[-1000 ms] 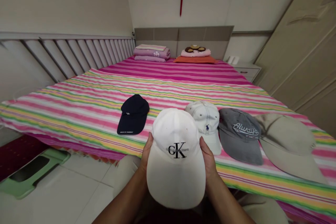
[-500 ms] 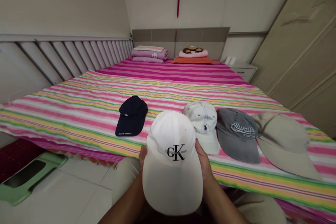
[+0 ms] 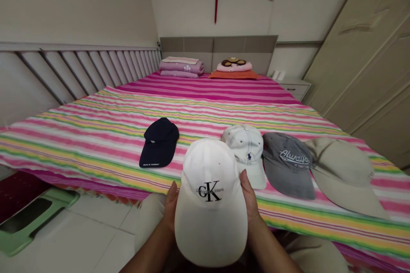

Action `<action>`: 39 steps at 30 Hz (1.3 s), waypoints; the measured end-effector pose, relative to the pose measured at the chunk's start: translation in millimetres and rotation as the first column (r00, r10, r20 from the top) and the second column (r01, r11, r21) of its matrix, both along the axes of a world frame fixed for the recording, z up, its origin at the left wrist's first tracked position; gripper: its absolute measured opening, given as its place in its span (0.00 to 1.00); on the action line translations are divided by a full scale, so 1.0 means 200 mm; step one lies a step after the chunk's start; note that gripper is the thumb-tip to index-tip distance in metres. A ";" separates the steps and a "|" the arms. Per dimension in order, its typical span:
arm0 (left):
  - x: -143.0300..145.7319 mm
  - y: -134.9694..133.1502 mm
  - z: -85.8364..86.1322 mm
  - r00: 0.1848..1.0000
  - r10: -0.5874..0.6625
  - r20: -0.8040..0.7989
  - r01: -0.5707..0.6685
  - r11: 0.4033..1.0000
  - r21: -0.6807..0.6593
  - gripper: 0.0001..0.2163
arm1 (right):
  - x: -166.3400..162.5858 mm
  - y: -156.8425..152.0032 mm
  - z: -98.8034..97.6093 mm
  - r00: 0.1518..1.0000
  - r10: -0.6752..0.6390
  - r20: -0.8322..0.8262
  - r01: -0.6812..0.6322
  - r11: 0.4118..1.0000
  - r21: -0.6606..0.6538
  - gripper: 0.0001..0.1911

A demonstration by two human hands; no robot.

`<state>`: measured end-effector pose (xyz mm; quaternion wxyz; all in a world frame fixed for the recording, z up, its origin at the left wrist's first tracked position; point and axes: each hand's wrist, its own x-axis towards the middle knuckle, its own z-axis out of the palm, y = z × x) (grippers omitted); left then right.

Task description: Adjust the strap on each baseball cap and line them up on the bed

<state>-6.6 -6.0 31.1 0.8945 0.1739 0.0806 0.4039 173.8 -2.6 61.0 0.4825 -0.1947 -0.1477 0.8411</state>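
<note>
Between my two hands is a white baseball cap (image 3: 209, 222) with black lettering on its front, its brim toward me. My left hand (image 3: 171, 204) grips its left side and my right hand (image 3: 249, 196) its right side; the fingers behind the cap are hidden. A navy cap (image 3: 160, 143) lies on the bed, left of the white one. Just beyond my right hand sits a pale cap (image 3: 245, 145) with a small dark emblem. Beside it are a grey cap (image 3: 288, 164) with white lettering and a beige cap (image 3: 346, 175), close together in a row.
The caps lie on a bed with a striped sheet (image 3: 96, 132). Folded bedding (image 3: 181, 68) and a pillow stack (image 3: 232, 68) rest by the headboard (image 3: 224, 49). A railing (image 3: 96, 68) runs along the left. A green stool (image 3: 38, 222) stands on the tiled floor at lower left.
The white cap has dropped slightly toward me and turned a little, its lettering shifting left. More of my left hand shows beside it. The other caps stay in place on the bed.
</note>
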 end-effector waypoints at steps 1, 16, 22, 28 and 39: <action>-0.03 -0.02 -0.02 1.000 -0.015 0.000 0.015 1.000 0.009 0.22 | 0.00 0.00 0.00 1.000 0.001 0.005 -0.001 1.000 0.006 0.33; -0.18 -0.05 0.03 0.850 0.333 -0.409 -0.326 0.941 0.090 0.23 | -0.01 0.03 -0.12 0.984 -0.174 -0.047 0.175 0.984 0.024 0.24; -0.18 0.19 0.04 0.810 0.387 -0.441 -0.345 0.922 0.176 0.30 | 0.14 -0.08 -0.31 0.978 -0.196 0.066 0.198 0.980 -0.024 0.17; -0.10 0.37 0.00 0.837 0.355 -0.416 -0.327 0.935 0.139 0.28 | 0.25 -0.14 -0.38 0.947 -0.263 0.182 0.271 0.962 -0.018 0.13; -0.11 0.49 -0.06 0.855 0.187 -0.484 -0.161 0.982 0.095 0.19 | 0.25 -0.14 -0.41 0.948 -0.260 0.186 0.256 0.966 0.046 0.12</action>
